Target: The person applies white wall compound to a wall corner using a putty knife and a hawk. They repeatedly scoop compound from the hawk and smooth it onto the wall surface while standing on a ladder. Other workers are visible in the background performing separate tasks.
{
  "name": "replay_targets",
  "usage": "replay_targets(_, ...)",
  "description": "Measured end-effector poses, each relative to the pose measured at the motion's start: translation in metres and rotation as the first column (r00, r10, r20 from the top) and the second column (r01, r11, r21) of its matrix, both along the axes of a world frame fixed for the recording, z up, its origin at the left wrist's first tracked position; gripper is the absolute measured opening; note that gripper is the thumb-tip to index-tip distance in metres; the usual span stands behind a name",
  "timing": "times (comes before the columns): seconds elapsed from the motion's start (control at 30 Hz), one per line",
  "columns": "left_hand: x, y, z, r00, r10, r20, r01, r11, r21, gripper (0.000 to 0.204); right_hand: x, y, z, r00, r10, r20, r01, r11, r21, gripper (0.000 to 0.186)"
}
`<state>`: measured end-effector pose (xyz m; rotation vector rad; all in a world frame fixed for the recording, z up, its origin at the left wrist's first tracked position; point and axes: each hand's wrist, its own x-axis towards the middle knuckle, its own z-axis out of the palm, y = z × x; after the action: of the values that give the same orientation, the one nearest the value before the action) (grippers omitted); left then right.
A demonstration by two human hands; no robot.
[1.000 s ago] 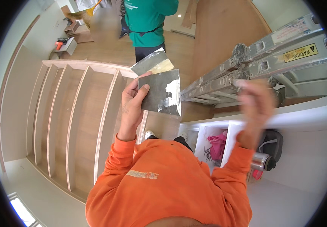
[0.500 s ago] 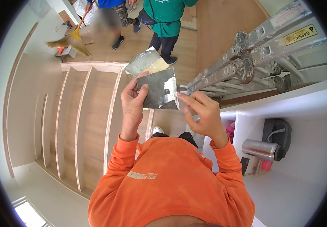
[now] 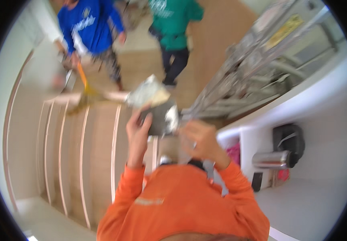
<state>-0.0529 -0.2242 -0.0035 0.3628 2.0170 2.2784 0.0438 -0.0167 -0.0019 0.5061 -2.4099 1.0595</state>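
Note:
My left hand (image 3: 138,131) grips a dark grey square plate (image 3: 156,119), thumb on top and fingers underneath. White paste (image 3: 171,119) is smeared along the plate's right side. Behind it, a second flat piece (image 3: 144,94), pale grey with a cream-coloured area, sticks out beyond the far edge, apparently in the same grip. Just right of the pasted edge is my right hand (image 3: 201,140), its fingers bent and smeared by motion. Whether those fingers touch the plate or hold anything is unclear.
An aluminium ladder (image 3: 245,68) leans at the right, beside a white shelf unit holding a steel bottle (image 3: 272,159) and a dark bag (image 3: 290,138). A slatted wooden frame (image 3: 115,156) lies left. Ahead, a person in blue (image 3: 91,30) holds a broom (image 3: 83,78); another wears green (image 3: 175,24).
The plates and both hands now appear lower in view. My right hand's fingers have curled in more. The person in blue and the broom show nearer the centre; the view has tilted up and blurred.

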Motion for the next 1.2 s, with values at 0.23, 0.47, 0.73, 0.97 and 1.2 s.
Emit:
replay_targets(0.23, 0.034, -0.008, -0.054, 0.986, 0.038, 0.160, -0.070, 0.978, 0.199, 0.039, 0.046, 0.070, 0.057, 0.940, 0.333, -0.075, -0.263, 0.565, -0.782, 0.015)
replay_targets(0.47, 0.013, 0.000, -0.054, 0.985, -0.026, 0.172, -0.028, 0.953, 0.303, 0.037, 0.065, 0.207, 0.250, 0.702, -0.207, -0.682, -0.438, 0.630, -0.641, 0.030)
replay_targets(0.73, 0.030, 0.047, -0.038, 0.987, -0.033, 0.156, -0.017, 0.950, 0.313, 0.037, 0.078, 0.371, 0.469, 0.361, -0.569, -0.738, -0.119, 0.757, -0.642, 0.025)
replay_targets(0.97, 0.032, 0.075, -0.037, 0.988, -0.021, 0.153, -0.032, 0.943, 0.332, 0.037, 0.083, 0.425, 0.505, 0.259, -0.685, -0.680, 0.049, 0.713, -0.699, 0.015)
replay_targets(1.2, 0.027, 0.094, -0.031, 0.988, -0.046, 0.145, -0.004, 0.945, 0.328, 0.036, 0.076, 0.421, 0.502, 0.244, -0.636, -0.732, 0.078, 0.765, -0.639, 0.018)
